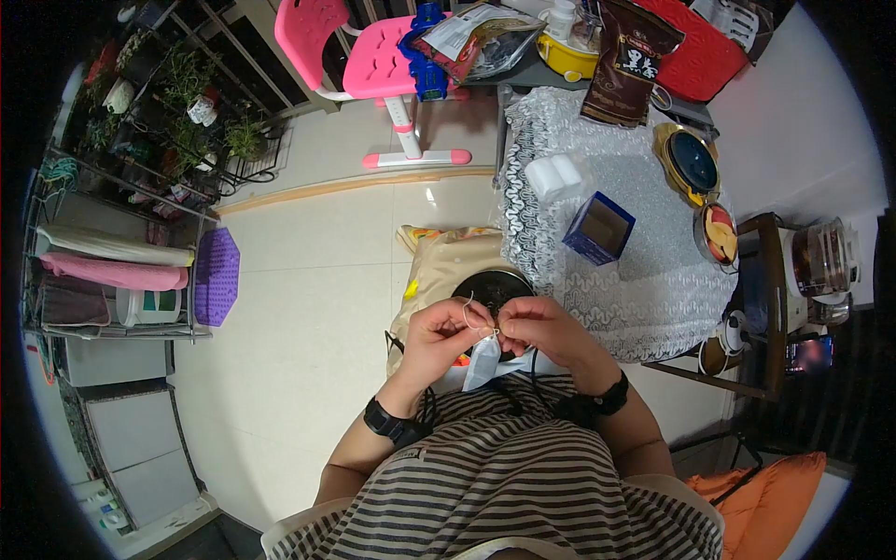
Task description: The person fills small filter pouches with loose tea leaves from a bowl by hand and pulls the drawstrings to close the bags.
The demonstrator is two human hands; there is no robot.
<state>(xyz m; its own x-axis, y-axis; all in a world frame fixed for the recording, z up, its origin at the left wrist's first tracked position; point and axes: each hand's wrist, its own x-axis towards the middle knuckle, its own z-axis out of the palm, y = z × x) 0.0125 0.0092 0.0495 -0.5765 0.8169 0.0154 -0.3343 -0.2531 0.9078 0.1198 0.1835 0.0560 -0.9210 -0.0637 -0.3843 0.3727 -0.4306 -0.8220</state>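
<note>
My left hand (444,336) and my right hand (549,330) meet in front of my chest, fingertips pinched together. Between them is a thin white string (469,313), with a loose end looping up over the left fingers. Just under the fingertips hangs a small white drawstring pouch (482,365), its top gathered where the string is. Behind and below the hands a dark round bowl (493,285) is partly hidden by them. It rests on a beige cloth (446,257) with coloured prints.
To the right, a lace-covered table (644,308) carries an open blue box (600,230), a white packet (553,177), a brown pouch (631,65), a dark blue bowl (693,161) and a bowl of cut fruit (719,233). A pink chair (387,61) stands ahead; a rack (121,271) is left.
</note>
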